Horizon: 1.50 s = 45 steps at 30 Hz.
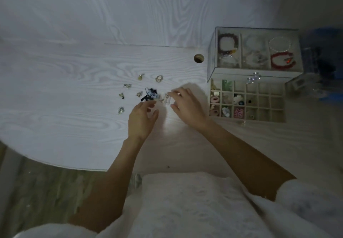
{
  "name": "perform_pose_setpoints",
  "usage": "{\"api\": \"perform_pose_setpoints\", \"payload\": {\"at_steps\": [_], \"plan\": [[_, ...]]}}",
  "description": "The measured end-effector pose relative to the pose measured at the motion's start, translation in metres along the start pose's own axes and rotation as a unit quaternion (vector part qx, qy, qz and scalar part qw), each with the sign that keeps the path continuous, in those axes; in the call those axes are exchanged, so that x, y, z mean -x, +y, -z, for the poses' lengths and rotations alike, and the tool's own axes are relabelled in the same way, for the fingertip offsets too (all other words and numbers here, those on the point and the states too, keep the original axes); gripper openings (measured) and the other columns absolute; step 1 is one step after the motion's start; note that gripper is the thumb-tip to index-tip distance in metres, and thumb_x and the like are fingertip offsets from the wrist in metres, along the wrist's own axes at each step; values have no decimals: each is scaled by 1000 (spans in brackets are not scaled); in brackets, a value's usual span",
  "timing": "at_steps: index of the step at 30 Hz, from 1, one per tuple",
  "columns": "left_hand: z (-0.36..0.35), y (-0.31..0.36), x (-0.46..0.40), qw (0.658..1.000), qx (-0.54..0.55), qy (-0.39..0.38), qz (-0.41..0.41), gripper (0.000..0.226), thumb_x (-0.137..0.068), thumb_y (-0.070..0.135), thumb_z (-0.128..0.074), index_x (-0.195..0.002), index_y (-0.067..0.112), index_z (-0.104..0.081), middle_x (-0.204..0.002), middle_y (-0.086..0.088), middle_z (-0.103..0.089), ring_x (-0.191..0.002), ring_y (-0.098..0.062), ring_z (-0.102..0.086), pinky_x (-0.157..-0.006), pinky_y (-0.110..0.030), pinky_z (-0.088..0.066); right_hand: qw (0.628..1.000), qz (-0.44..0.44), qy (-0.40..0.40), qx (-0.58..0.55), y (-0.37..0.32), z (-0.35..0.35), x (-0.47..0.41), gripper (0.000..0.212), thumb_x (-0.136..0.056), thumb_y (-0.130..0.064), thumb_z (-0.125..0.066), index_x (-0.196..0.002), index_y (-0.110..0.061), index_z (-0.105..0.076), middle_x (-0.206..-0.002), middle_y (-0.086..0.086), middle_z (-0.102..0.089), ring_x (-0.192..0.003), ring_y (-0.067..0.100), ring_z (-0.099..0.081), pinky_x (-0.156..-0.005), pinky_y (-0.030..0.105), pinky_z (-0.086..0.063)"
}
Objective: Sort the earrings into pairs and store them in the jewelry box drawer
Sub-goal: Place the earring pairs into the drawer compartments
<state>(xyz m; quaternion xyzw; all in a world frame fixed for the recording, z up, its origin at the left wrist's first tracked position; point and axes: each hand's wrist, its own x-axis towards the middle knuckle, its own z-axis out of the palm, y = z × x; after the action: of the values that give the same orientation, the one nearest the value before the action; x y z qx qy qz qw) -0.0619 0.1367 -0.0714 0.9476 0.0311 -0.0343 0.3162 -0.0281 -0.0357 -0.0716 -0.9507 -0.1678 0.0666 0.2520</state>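
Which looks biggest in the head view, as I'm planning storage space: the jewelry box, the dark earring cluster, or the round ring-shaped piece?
1. jewelry box
2. dark earring cluster
3. round ring-shaped piece

All sit at similar depth on the table, so the order seems safe.

Table: a pale wood-grain table (74, 67) is filling most of the view, with a round hole (199, 58) showing far right of centre.
Earrings: small metallic earrings (128, 86) are lying scattered left of centre; a dark blue-and-white piece (151, 94) is sitting among them.
Left hand: the left hand (142, 120) is hovering just near of the dark piece, fingers loosely curled, holding nothing visible.
Right hand: the right hand (187, 106) is reaching over pale earrings (165, 98); whether it is pinching one is unclear.
Jewelry box: the jewelry box (256, 50) is standing at right, bracelets showing in its glass top.
Drawer: the drawer (247, 101) is sitting pulled out toward the near side, its left cells holding small pieces.
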Motion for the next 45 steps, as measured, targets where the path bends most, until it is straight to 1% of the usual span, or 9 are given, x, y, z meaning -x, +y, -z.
{"api": "perform_pose_setpoints", "payload": {"at_steps": [3,7,12,17,25,31,35,39,45], "plan": [[-13,7,-14,1000,9,-15,-25,33,-84,17,-64,-116,11,-59,-109,-8,-62,-87,-19,-59,-73,-24,-41,999,-31,2,-17,-7,-10,-19,38,-89,-12,-56,-127,-12,-52,-125,9,-51,-113,27,-43,-91,37,-44],[-27,15,-31,999,8,-23,-49,29,-86,13,-60,-114,9,-61,-106,-13,-61,-89,-27,-60,-74,-31,-45,998,-61,23,-18,-7,-15,-23,28,-90,-15,-53,-118,-12,-58,-116,9,-56,-107,26,-48,-80,40,-49],[-32,11,-32,997,-1,-20,-72,22,-86,7,-58,-106,9,-66,-101,-13,-64,-83,-27,-63,-73,-33,-49,994,-103,22,-27,2,-13,-19,25,-84,0,-54,-108,-5,-60,-113,13,-55,-101,29,-53,-79,41,-51],[-33,14,-19,994,-47,-40,-88,24,-82,2,-57,-103,6,-65,-95,-16,-63,-81,-30,-60,-67,-34,-46,997,-78,2,0,11,-6,14,5,-85,-5,-57,-87,-1,-60,-100,15,-53,-79,31,-56,-67,42,-51],[-42,25,2,980,-131,-32,-146,6,-83,12,-63,-87,10,-66,-78,-10,-64,-85,-32,-54,-53,-32,-43,999,-33,19,-11,15,-10,63,9,-80,1,-57,-75,-2,-51,-81,17,-50,-54,32,-47,-47,45,-46],[-53,44,6,977,-82,-83,-178,9,-81,8,-63,-90,7,-65,-86,-13,-63,-75,-31,-59,-59,-33,-46,981,-102,82,-143,29,19,81,13,-78,-8,-69,-78,-7,-56,-80,9,-60,-71,21,-56,-64,34,-47],[-64,76,-7,988,29,-82,-125,9,-84,11,-63,-92,11,-65,-92,-8,-63,-74,-20,-62,-67,-29,-51,916,-229,209,-254,58,58,82,5,-81,-10,-68,-84,-9,-64,-83,4,-67,-75,12,-59,-69,17,-47],[-80,131,-30,984,85,-79,-138,9,-84,14,-64,-92,11,-66,-89,-9,-64,-72,-21,-63,-65,-27,-49,871,-309,254,-287,91,82,71,8,-84,-9,-65,-91,-7,-62,-87,1,-62,-79,10,-56,-67,1,-41],[-105,186,-52,983,109,-82,-125,16,-83,11,-63,-98,10,-68,-93,-8,-72,-83,-22,-65,-71,-23,-46,856,-358,268,-260,110,91,55,18,-82,-11,-66,-99,-4,-66,-95,6,-67,-86,16,-60,-75,21,-44]]}}
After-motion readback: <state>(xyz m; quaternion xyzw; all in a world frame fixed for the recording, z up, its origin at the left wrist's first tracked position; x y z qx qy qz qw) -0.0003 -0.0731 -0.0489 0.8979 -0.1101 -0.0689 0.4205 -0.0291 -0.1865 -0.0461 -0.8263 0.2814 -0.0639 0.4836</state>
